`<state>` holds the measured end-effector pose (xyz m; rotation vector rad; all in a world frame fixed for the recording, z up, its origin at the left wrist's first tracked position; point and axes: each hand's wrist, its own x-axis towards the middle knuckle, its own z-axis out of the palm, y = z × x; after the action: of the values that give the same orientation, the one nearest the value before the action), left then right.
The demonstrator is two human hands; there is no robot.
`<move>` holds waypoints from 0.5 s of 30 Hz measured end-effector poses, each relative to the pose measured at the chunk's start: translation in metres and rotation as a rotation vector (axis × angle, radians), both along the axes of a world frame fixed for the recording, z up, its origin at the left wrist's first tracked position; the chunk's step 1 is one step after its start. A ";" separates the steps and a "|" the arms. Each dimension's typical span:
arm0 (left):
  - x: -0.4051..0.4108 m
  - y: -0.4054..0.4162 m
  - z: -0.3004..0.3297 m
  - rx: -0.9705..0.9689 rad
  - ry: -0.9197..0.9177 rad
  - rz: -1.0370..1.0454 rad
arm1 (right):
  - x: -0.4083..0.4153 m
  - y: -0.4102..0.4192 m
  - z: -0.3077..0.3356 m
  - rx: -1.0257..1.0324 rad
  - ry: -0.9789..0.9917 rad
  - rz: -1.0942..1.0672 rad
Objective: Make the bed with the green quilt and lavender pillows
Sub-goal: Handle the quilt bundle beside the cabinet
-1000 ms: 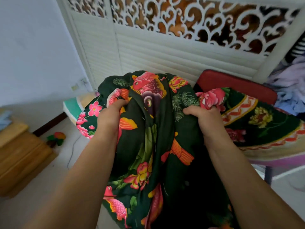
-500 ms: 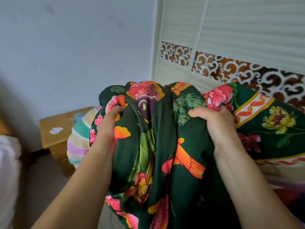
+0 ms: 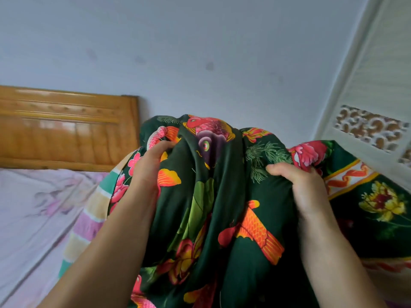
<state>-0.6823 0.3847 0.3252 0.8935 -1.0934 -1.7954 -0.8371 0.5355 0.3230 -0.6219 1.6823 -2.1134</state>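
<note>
Left hand [image 3: 148,167] and right hand [image 3: 304,187], fingers curled, gripping bunched green quilt [image 3: 218,196] between them. Beyond left hand: wooden headboard [image 3: 66,127], lavender sheet [image 3: 33,207].

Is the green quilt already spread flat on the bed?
No, the green quilt is bunched up, gripped by the left hand and right hand, beside the bed.

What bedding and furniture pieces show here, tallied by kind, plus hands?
Quilts: 1, green quilt
Bed sheets: 1, pale floral sheet
Headboards: 1, wooden headboard
Hands: 2, left hand and right hand, each with a grip on the quilt
Total: 5
</note>
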 end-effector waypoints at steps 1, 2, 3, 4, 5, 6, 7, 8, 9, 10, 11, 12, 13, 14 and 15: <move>0.007 -0.005 0.003 -0.018 -0.003 0.064 | 0.001 -0.014 0.002 -0.003 -0.017 0.067; 0.015 -0.008 0.005 -0.046 -0.004 0.126 | 0.003 -0.026 0.004 -0.004 -0.025 0.119; 0.024 -0.012 0.007 -0.075 0.000 0.177 | 0.006 -0.038 0.007 -0.009 -0.026 0.161; 0.033 -0.014 0.011 -0.079 0.016 0.223 | 0.009 -0.050 0.010 -0.018 -0.026 0.203; 0.044 -0.018 0.011 -0.070 0.035 0.265 | 0.016 -0.062 0.013 -0.025 -0.025 0.251; 0.054 -0.021 0.012 -0.064 0.055 0.299 | 0.022 -0.073 0.016 -0.039 -0.015 0.290; 0.064 -0.025 0.012 -0.063 0.071 0.327 | 0.028 -0.083 0.018 -0.053 -0.003 0.324; 0.077 -0.030 0.013 -0.058 0.088 0.366 | 0.036 -0.095 0.020 -0.060 0.008 0.364; 0.090 -0.036 0.013 -0.061 0.096 0.399 | 0.047 -0.106 0.023 -0.067 0.014 0.404; 0.101 -0.041 0.013 -0.062 0.110 0.423 | 0.055 -0.115 0.025 -0.075 0.020 0.434; 0.114 -0.047 0.015 -0.066 0.125 0.448 | 0.065 -0.128 0.027 -0.083 0.025 0.464; 0.124 -0.051 0.017 -0.063 0.138 0.454 | 0.073 -0.139 0.029 -0.084 0.032 0.482; 0.134 -0.055 0.019 -0.058 0.153 0.465 | 0.083 -0.150 0.032 -0.081 0.046 0.494; 0.144 -0.059 0.022 -0.049 0.167 0.490 | 0.093 -0.158 0.035 -0.077 0.052 0.501; 0.158 -0.066 0.026 -0.059 0.169 0.518 | 0.105 -0.170 0.039 -0.076 0.048 0.512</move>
<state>-0.5244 0.3182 0.3510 0.8753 -0.7201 -1.3720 -0.7321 0.3659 0.3623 -1.0094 1.2902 -1.8049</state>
